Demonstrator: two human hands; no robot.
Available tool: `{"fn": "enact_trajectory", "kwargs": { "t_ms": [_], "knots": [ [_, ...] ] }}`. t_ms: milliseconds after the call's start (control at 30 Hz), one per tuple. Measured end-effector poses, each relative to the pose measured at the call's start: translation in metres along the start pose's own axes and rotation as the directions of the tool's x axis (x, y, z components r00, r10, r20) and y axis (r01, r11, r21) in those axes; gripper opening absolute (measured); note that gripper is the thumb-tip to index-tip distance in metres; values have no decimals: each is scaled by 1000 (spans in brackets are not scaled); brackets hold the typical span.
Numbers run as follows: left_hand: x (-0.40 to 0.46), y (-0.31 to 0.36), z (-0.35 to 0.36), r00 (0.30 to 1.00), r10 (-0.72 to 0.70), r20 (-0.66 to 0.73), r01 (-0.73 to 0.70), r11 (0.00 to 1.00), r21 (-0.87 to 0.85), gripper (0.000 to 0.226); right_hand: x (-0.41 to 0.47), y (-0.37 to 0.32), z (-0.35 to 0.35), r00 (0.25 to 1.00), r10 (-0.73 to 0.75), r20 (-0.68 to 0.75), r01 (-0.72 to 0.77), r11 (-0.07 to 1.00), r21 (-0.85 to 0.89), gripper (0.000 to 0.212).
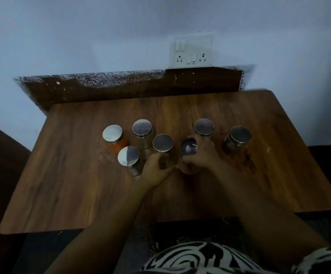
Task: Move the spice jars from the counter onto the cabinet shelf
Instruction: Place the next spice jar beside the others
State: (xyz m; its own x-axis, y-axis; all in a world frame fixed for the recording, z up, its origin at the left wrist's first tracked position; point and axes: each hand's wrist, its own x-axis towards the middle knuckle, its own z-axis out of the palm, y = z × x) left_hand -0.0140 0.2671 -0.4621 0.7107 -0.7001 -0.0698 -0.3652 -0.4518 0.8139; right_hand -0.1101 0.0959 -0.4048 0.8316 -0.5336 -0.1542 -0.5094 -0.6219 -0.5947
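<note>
Dim room, wooden counter (61, 194) against a pale wall w/ a socket plate (192, 50). Seven steel-lidded spice jars stand upright, none on a shelf yet; no cabinet in view. Left hand (156, 171) curls round the centre jar (163, 144); right hand (201, 155) wraps the dark-lidded jar (188, 150) just beside it. Both jars sit directly under the grips, axes vertical, so prob. a straight lift. Orange-filled jar (114, 140) lies nearer the left hand.
</note>
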Motion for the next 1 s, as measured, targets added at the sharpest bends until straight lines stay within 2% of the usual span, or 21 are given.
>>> {"fn": "enact_trajectory", "kwargs": {
  "t_ms": [67, 133, 200, 267, 333, 400, 433, 467, 500, 567, 633, 700, 733, 800, 833, 867, 900, 933, 967, 1000],
  "knots": [
    [-3, 12, 2, 999, 24, 37, -24, 1000, -1, 98, -1, -12, -28, 1000, -16, -9, 17, 996, 88, 78],
    [-8, 39, 5, 997, 77, 18, -75, 995, -72, 110, -7, -30, -51, 998, -33, 44, 25, 983, 180, 74],
    [-15, 69, 1, 991, 131, -24, -133, 963, -234, 99, -19, -47, -65, 995, -74, 66, 54, 964, 259, 72],
    [-18, 89, -11, 989, 147, 11, -129, 902, -413, 87, -29, -58, -77, 992, -127, 20, 117, 955, 274, 70],
    [-20, 102, -31, 972, 150, 180, -22, 825, -564, 81, -37, -65, -91, 986, -164, 31, 143, 924, 354, 59],
    [-22, 112, -48, 923, 171, 346, 123, 719, -684, 78, -42, -66, -102, 979, -152, 133, 43, 799, 599, 53],
    [-24, 119, -52, 914, 173, 368, 157, 684, -712, 77, -44, -65, -104, 979, -142, 146, 0, 716, 698, 53],
    [-27, 125, -52, 929, 160, 334, 138, 687, -713, 77, -46, -65, -105, 987, -117, 109, -4, 664, 748, 53],
    [-28, 130, -49, 962, 124, 245, 71, 749, -659, 77, -46, -64, -103, 997, -72, 34, 23, 666, 745, 54],
    [-26, 137, -38, 987, 156, 27, -131, 900, -416, 81, -44, -62, -100, 993, 30, -110, 48, 766, 641, 61],
    [-21, 140, -28, 970, 244, -10, -240, 941, -239, 91, -42, -61, -105, 988, 57, -142, 36, 816, 577, 68],
    [-18, 143, -27, 979, 204, 17, -190, 937, -293, 89, -38, -60, -116, 997, 25, -79, 22, 835, 550, 72],
    [-19, 146, -30, 986, 155, 61, -116, 901, -418, 85, -36, -59, -122, 1000, -2, -29, 18, 827, 562, 72],
    [-22, 152, -37, 962, 105, 253, 111, 694, -712, 80, -34, -58, -135, 992, -73, 100, -12, 748, 664, 81],
    [-22, 153, -37, 938, 114, 328, 198, 601, -775, 81, -32, -57, -139, 986, -92, 137, -34, 697, 716, 92],
    [-22, 156, -35, 929, 131, 347, 211, 585, -783, 84, -30, -55, -141, 985, -90, 144, -48, 666, 745, 100],
    [-23, 161, -31, 940, 133, 314, 159, 644, -749, 89, -30, -53, -141, 990, -73, 119, -41, 663, 747, 100],
    [-21, 164, -26, 963, 132, 235, 56, 754, -655, 95, -30, -53, -139, 996, -51, 70, -15, 693, 721, 92],
    [-20, 168, -21, 976, 156, 153, -53, 849, -526, 102, -31, -52, -137, 1000, -26, 10, 13, 748, 664, 83],
    [-18, 170, -16, 977, 193, 94, -138, 900, -413, 108, -32, -51, -134, 999, -5, -43, 30, 794, 607, 77]
  ]
}}
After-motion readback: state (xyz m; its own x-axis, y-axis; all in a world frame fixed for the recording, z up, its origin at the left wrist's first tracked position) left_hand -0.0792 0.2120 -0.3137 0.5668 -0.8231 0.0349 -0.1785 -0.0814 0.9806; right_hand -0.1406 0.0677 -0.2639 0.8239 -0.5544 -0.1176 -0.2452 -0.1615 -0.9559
